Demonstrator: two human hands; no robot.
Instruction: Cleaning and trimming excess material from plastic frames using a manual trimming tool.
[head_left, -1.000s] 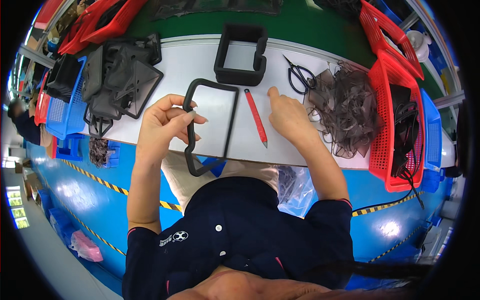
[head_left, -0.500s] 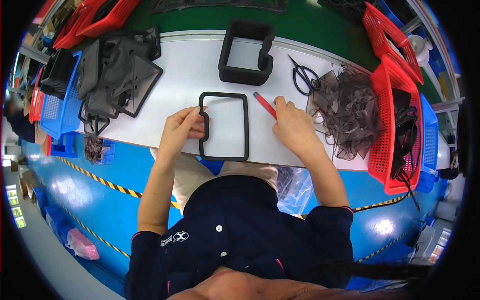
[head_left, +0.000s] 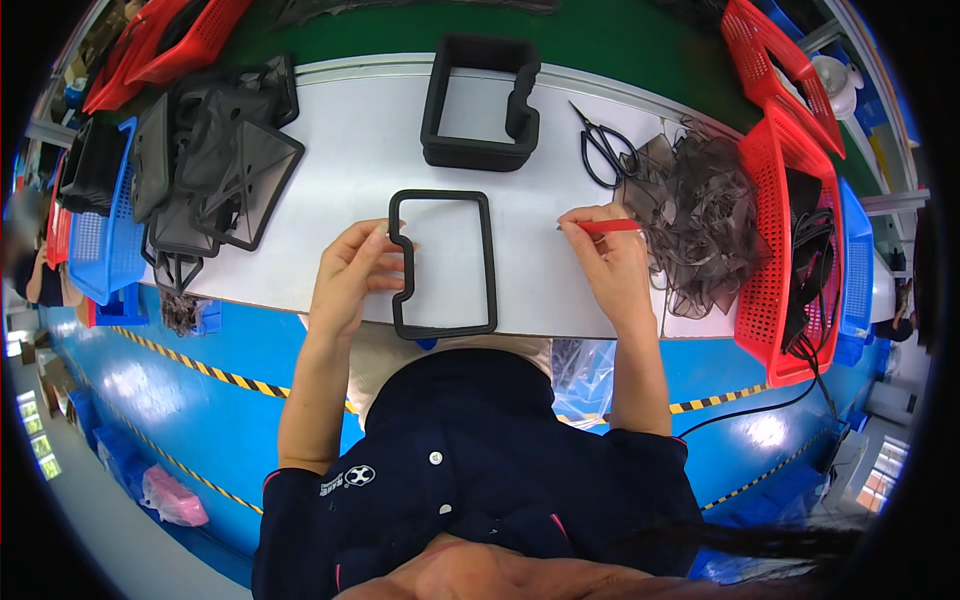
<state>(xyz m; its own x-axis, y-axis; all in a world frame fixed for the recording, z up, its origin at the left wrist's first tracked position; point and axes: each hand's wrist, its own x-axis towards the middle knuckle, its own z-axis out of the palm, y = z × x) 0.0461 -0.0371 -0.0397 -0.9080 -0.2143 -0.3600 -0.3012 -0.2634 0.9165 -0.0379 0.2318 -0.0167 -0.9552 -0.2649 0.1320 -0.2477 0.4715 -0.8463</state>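
Black rubber frame (head_left: 443, 262) now flat, left hand (head_left: 347, 275) fingers gripping | right hand (head_left: 612, 262) lifted red knife (head_left: 600, 227), fingers pinching

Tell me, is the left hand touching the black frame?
Touching. The head view shows the left hand with fingers on the black frame, at its left edge.

Black rectangular gasket frame (head_left: 443, 263), lifted and tilted off the white tabletop (head_left: 350, 150) 1.0 s ago, then lowered at 0.5 s, now lying flat at the near table edge. Left hand (head_left: 350, 275) shifted from gripping the frame's upper left corner in the air to pinching its notched left side. Red-handled tool (head_left: 607, 227), earlier lying loose on the table beside the frame, now picked up in right hand (head_left: 612, 262), raised clear of the frame, tip pointing left.
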